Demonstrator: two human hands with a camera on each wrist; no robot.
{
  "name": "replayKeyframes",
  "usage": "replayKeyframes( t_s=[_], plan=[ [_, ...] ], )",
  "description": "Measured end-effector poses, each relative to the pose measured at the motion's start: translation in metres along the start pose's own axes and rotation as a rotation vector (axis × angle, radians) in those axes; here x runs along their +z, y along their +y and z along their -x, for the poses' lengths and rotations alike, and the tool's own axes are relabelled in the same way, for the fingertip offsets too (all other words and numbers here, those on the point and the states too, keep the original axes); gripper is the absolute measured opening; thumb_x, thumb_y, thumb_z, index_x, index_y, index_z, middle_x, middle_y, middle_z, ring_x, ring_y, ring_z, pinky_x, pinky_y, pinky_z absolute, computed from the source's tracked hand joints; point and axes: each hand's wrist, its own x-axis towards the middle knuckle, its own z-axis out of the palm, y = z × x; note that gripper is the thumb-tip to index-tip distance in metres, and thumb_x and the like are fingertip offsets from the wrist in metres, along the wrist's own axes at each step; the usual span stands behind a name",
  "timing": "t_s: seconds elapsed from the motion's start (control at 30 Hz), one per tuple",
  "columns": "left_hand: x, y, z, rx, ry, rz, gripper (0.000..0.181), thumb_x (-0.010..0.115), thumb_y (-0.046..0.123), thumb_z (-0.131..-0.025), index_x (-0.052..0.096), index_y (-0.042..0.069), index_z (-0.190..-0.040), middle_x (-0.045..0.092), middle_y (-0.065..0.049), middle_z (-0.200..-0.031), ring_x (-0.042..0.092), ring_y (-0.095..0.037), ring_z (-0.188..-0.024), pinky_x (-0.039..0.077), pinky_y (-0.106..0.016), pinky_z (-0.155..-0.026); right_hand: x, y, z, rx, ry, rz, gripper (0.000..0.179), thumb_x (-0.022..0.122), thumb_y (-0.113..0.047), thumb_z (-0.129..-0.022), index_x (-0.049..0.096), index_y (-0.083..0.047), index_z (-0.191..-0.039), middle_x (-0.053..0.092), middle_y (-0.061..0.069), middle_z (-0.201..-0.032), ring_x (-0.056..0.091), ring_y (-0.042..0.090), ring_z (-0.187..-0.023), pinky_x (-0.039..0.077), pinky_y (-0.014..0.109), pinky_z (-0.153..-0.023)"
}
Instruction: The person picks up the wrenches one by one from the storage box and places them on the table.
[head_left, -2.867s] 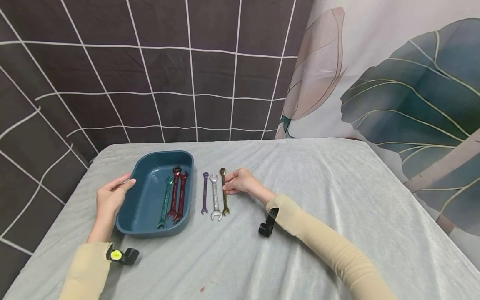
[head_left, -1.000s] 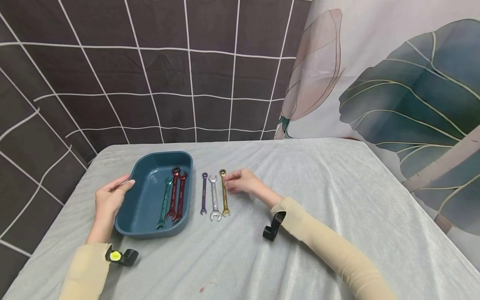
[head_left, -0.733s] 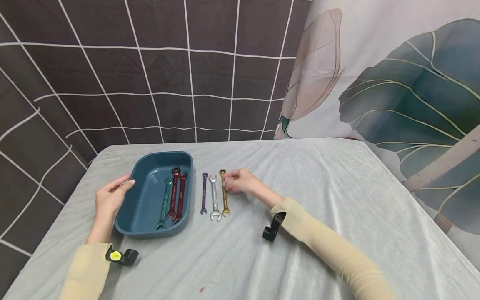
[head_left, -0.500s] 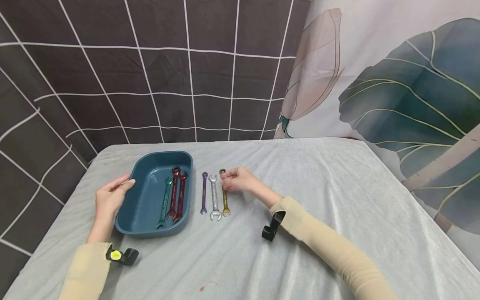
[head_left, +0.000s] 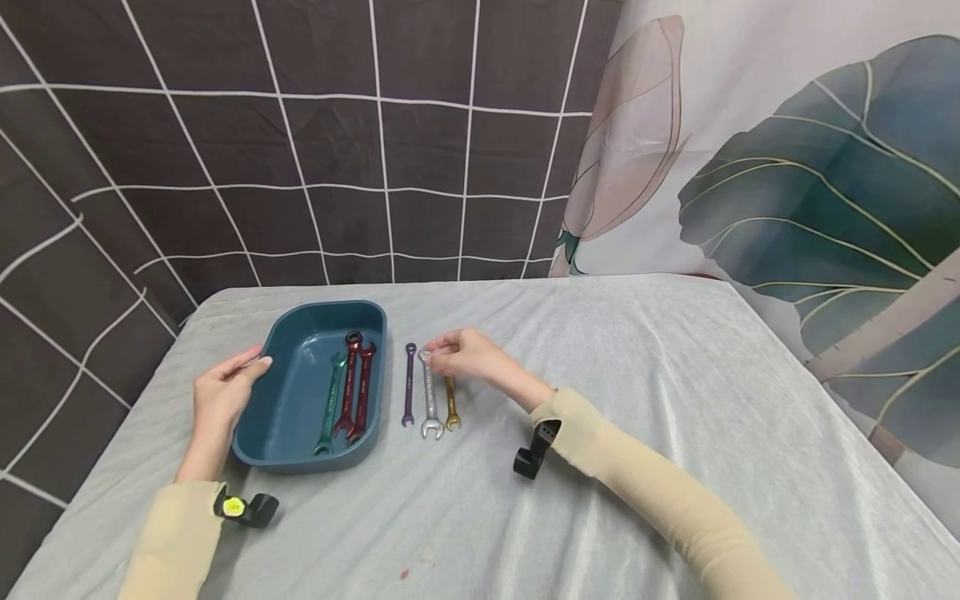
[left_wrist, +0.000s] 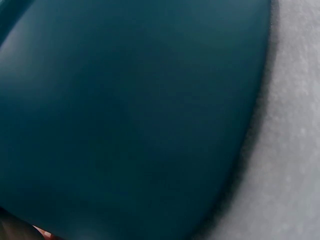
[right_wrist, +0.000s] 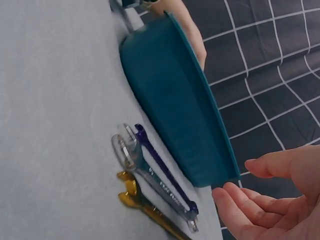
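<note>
In the head view my left hand [head_left: 217, 400] pinches the left rim of a blue plastic tub [head_left: 294, 400], thumb over the edge. Inside lie a green wrench [head_left: 330, 406] and two red wrenches, one with a ring end [head_left: 347, 392] and one beside it [head_left: 363, 393]. To the tub's right, a purple wrench [head_left: 408, 387], a silver wrench [head_left: 430, 400] and a gold wrench [head_left: 452, 404] lie side by side. My right hand [head_left: 471, 354] hovers over the upper ends of the silver and gold ones, hiding the gold's ring. The right wrist view shows a gap between thumb and fingers [right_wrist: 232, 207], holding nothing.
A grey cloth [head_left: 600, 350] covers the table, with a small red mark near its front. Behind hang a dark gridded curtain [head_left: 337, 142] and a leaf-print one [head_left: 825, 208]. The tub's outer wall [left_wrist: 135, 115] fills most of the left wrist view.
My right hand has left the gold wrench, which stays on the cloth, and moved left over the silver wrench's upper end. The left hand still grips the tub.
</note>
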Motion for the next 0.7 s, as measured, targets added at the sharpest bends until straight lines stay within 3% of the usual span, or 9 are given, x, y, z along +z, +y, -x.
replayKeyframes(
  t_s=[0.13,0.23,0.37,0.43,0.7],
  plan=[
    [0.000,-0.001,-0.001,-0.003,0.004,0.003,0.053,0.064,0.042,-0.089,0.056,0.017,-0.136,0.063,0.011,-0.127,0.055,-0.008,-0.119,0.042,-0.036,-0.106,0.003,-0.006,-0.001,-0.006,-0.014,-0.016,0.033,0.062,-0.008,-0.090,0.063,0.004,-0.120,0.069,0.020,-0.110,0.071,0.022,-0.092,0.056,0.027,-0.082],
    [-0.001,-0.001,-0.002,-0.007,0.006,0.007,0.053,0.064,0.041,-0.089,0.056,0.017,-0.136,0.063,0.014,-0.125,0.055,-0.009,-0.120,0.042,-0.036,-0.106,0.005,-0.010,-0.003,-0.016,-0.022,-0.009,0.033,0.063,-0.009,-0.090,0.063,0.004,-0.120,0.070,0.020,-0.110,0.070,0.026,-0.097,0.056,0.031,-0.084],
    [0.000,0.000,-0.001,0.003,-0.008,0.010,0.054,0.061,0.040,-0.091,0.053,0.015,-0.138,0.052,-0.006,-0.142,0.049,-0.020,-0.132,0.040,-0.038,-0.108,0.007,-0.013,-0.003,-0.028,-0.033,0.000,0.033,0.061,-0.008,-0.090,0.063,0.005,-0.120,0.070,0.019,-0.109,0.070,0.025,-0.096,0.056,0.035,-0.086],
    [0.000,0.000,-0.001,0.014,-0.016,0.015,0.054,0.060,0.039,-0.092,0.051,0.013,-0.140,0.048,-0.010,-0.145,0.045,-0.025,-0.135,0.039,-0.040,-0.109,0.008,-0.015,-0.003,-0.029,-0.035,0.001,0.032,0.061,-0.008,-0.090,0.064,0.004,-0.120,0.071,0.019,-0.108,0.070,0.023,-0.094,0.056,0.035,-0.086],
    [0.000,0.000,0.000,0.014,-0.016,0.022,0.054,0.060,0.038,-0.093,0.051,0.013,-0.140,0.047,-0.010,-0.145,0.045,-0.025,-0.135,0.039,-0.040,-0.109,0.013,-0.023,-0.004,-0.032,-0.048,-0.012,0.035,0.063,-0.009,-0.089,0.062,0.005,-0.122,0.070,0.019,-0.110,0.069,0.026,-0.099,0.054,0.037,-0.090]
  ],
)
